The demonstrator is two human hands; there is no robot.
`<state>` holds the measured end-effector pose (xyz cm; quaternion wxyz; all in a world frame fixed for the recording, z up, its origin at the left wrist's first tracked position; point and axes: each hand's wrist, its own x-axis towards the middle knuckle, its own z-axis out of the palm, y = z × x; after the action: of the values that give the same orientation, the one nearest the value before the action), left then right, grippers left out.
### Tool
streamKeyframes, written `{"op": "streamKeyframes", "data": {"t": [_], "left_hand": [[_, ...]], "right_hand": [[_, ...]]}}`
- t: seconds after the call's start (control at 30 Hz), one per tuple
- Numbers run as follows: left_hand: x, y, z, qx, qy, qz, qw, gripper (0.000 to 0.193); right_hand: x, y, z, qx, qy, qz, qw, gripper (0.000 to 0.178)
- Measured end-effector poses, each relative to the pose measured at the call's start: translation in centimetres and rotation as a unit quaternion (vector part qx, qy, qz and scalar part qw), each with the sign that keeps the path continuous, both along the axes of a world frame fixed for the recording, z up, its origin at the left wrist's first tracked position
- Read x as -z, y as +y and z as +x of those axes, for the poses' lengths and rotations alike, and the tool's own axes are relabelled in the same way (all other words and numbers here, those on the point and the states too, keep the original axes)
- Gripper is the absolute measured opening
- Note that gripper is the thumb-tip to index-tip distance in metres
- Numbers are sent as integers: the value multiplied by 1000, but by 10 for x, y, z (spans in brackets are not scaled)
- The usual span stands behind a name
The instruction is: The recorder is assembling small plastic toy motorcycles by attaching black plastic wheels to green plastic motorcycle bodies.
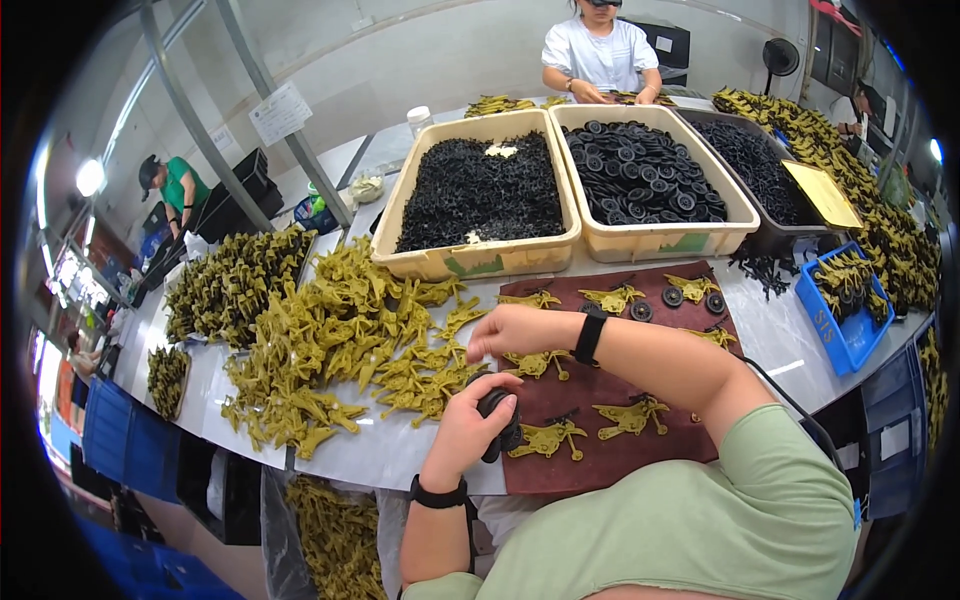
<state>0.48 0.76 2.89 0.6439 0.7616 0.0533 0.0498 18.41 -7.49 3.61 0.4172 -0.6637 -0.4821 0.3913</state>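
Black wheels sit bunched in my left hand, which is curled shut around them just off the near-left edge of the brown mat. My right hand reaches across to the mat's far-left corner, fingers pinched together at an olive plastic toy piece; I cannot tell whether it is actually gripped. More olive pieces lie spread over the mat, and a big heap of them spreads to its left. Beyond the mat stand beige bins of black parts. I judge the wheels light, stiff and smooth, best pinched by the rim; the olive pieces look thin, so I'd hold them at the body.
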Motion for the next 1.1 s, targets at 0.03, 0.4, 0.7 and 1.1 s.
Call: {"op": "streamKeyframes", "data": {"t": [0.03, 0.4, 0.7, 1.1], "left_hand": [[0, -2, 3, 8, 0, 11, 1000, 19], [7, 9, -9, -73, 27, -23, 997, 19], [3, 13, -21, -149, -10, -145, 978, 18], [21, 15, -6, -46, 88, -55, 993, 14]], "right_hand": [[-8, -8, -3, 5, 0, 0, 1000, 20], [12, -10, 5, 55, 132, -18, 989, 15], [36, -12, -9, 48, -333, -16, 942, 6], [12, -19, -7, 93, -172, -76, 978, 17]]}}
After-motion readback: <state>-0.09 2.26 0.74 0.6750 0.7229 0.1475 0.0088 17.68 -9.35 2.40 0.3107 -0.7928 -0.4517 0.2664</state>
